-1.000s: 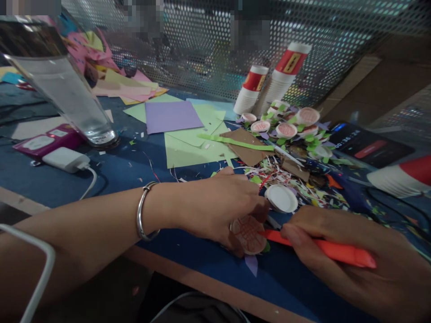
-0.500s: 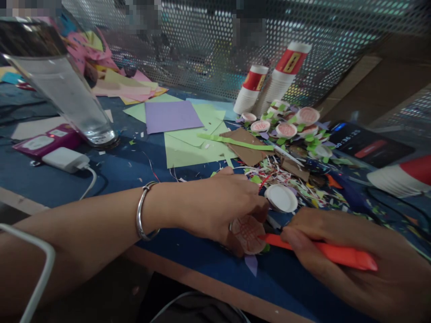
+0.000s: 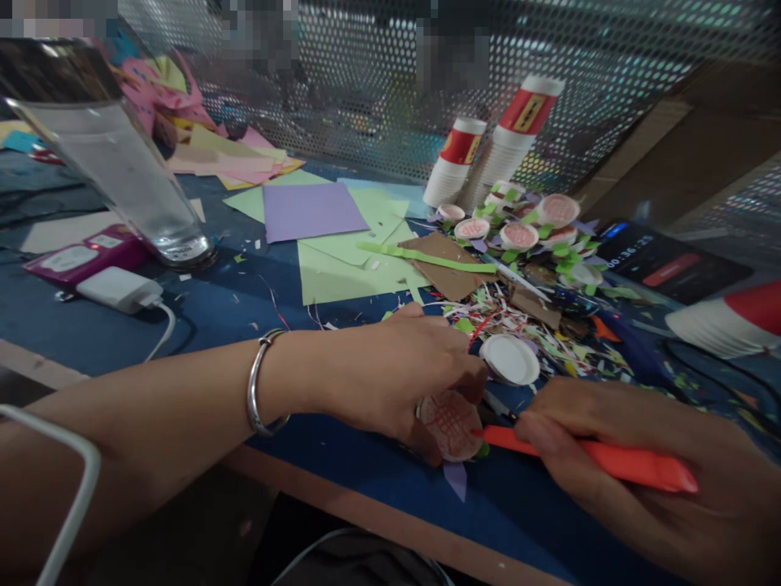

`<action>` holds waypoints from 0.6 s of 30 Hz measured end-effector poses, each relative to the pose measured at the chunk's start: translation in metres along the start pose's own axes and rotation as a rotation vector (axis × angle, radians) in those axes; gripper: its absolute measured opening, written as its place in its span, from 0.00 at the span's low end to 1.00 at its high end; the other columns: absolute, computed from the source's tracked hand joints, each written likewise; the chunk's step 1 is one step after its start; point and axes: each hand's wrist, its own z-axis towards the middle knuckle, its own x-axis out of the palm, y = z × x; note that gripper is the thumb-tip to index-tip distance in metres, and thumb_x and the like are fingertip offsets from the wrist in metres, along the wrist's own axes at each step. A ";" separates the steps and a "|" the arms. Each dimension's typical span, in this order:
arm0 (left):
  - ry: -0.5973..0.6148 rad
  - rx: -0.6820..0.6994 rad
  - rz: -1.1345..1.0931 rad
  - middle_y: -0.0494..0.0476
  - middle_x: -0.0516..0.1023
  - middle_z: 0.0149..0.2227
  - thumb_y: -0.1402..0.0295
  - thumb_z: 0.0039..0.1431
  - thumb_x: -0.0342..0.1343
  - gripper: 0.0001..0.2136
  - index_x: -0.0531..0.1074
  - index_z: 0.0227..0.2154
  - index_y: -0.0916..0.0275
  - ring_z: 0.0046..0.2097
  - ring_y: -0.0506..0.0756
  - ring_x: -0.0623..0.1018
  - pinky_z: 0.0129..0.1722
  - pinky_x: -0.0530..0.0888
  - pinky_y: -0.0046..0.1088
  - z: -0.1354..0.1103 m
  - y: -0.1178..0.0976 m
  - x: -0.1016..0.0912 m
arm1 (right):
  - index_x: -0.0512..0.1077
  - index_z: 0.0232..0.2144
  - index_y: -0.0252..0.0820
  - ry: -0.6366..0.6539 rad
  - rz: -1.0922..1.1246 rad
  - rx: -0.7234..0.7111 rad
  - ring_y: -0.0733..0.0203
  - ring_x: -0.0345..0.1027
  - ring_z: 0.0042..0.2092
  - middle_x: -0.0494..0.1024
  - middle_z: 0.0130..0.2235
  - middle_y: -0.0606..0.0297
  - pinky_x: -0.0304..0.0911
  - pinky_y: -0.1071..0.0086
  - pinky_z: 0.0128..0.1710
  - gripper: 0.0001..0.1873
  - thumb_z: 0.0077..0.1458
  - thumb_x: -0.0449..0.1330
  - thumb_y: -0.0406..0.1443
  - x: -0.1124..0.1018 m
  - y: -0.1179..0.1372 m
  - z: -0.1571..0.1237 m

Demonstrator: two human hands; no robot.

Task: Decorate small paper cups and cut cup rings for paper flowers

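My left hand (image 3: 396, 370), a silver bangle on its wrist, is closed around a small round paper-cup base with a red pattern (image 3: 451, 423), held just above the blue table edge. My right hand (image 3: 647, 472) grips an orange knife-like tool (image 3: 598, 457) whose tip touches the cup base's right side. A purple paper leaf (image 3: 455, 480) pokes out under the base. A white paper disc (image 3: 509, 359) lies just behind the two hands.
Paper scraps and several decorated cup bases (image 3: 518, 232) pile up at the back right, beside stacked red-and-white paper cups (image 3: 488, 155). Coloured paper sheets (image 3: 333, 236) lie in the middle. A glass tumbler (image 3: 115, 163), a white charger (image 3: 119, 289) and a phone (image 3: 665, 264) stand around.
The orange tool has slid slightly to the right in my right hand. My left hand and the cup base have stayed almost still.
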 end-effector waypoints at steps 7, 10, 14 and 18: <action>0.017 -0.015 0.003 0.58 0.77 0.45 0.58 0.51 0.71 0.23 0.75 0.47 0.63 0.50 0.60 0.74 0.45 0.64 0.34 0.001 -0.001 -0.002 | 0.70 0.22 0.46 0.022 0.077 -0.081 0.67 0.68 0.21 0.73 0.20 0.71 0.65 0.72 0.26 0.18 0.66 0.54 0.36 -0.002 -0.007 0.002; 0.012 -0.009 0.006 0.58 0.77 0.45 0.58 0.51 0.71 0.23 0.75 0.47 0.62 0.49 0.60 0.74 0.45 0.64 0.34 0.002 -0.001 -0.002 | 0.69 0.22 0.47 0.023 0.075 -0.065 0.66 0.67 0.20 0.72 0.20 0.71 0.65 0.71 0.26 0.18 0.65 0.54 0.36 -0.001 -0.007 0.002; 0.002 -0.008 0.018 0.57 0.77 0.44 0.58 0.51 0.71 0.22 0.75 0.46 0.62 0.48 0.60 0.74 0.44 0.64 0.34 0.001 0.000 -0.001 | 0.68 0.22 0.47 0.015 0.111 -0.058 0.67 0.67 0.20 0.72 0.20 0.72 0.64 0.71 0.26 0.17 0.65 0.54 0.35 0.000 -0.007 0.001; 0.006 -0.008 0.022 0.58 0.77 0.44 0.57 0.51 0.71 0.23 0.75 0.47 0.62 0.48 0.60 0.74 0.43 0.63 0.34 0.000 -0.001 -0.001 | 0.69 0.23 0.47 0.000 0.135 -0.037 0.67 0.70 0.23 0.77 0.23 0.71 0.63 0.71 0.24 0.16 0.65 0.54 0.36 -0.002 -0.008 -0.001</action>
